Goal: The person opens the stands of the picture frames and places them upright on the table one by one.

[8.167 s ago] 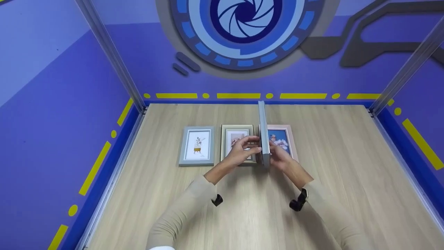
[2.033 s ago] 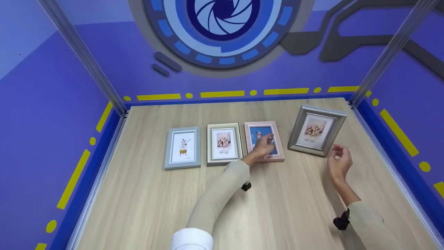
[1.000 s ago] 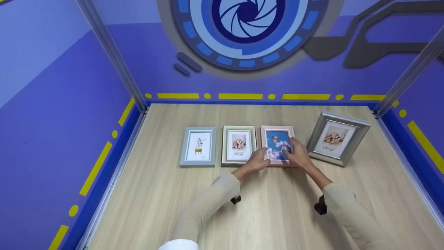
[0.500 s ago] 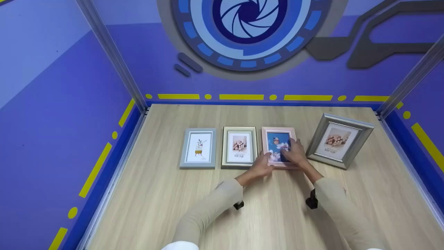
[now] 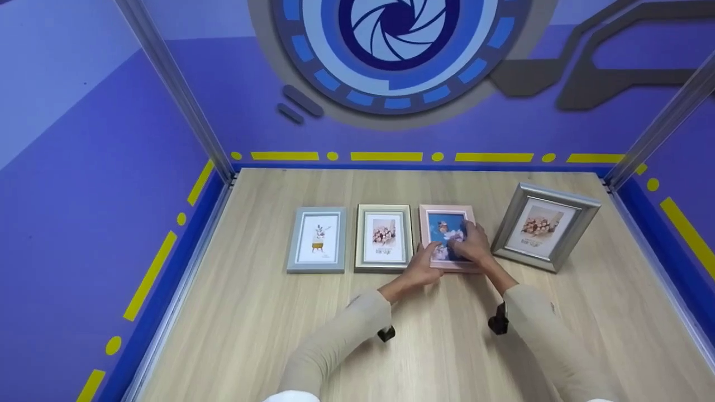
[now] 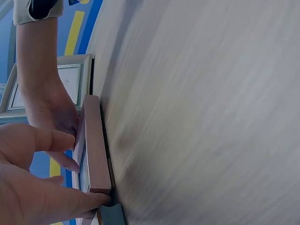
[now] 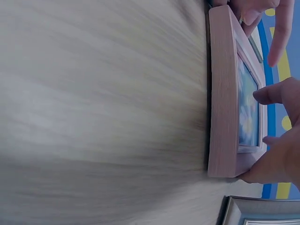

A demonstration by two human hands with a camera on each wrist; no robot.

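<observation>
I have left hand (image 5: pixel 422 269) touching left side of pink frame (image 5: pixel 441 228), right hand (image 5: pixel 475 245) its right side; thumb and fingers apart on each.

We note a matt, fine-grained pink photo frame (image 7: pixel 224 101), a smooth, metallic-looking silver photo frame (image 5: pixel 540 228), a wood-grained tabletop (image 5: pixel 438 340) and cloth sleeves (image 5: pixel 338 336).

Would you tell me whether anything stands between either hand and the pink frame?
Nothing visible does: the left hand and right hand both touch the pink frame; the gold frame lies to its left, the silver frame stands to its right.
</observation>
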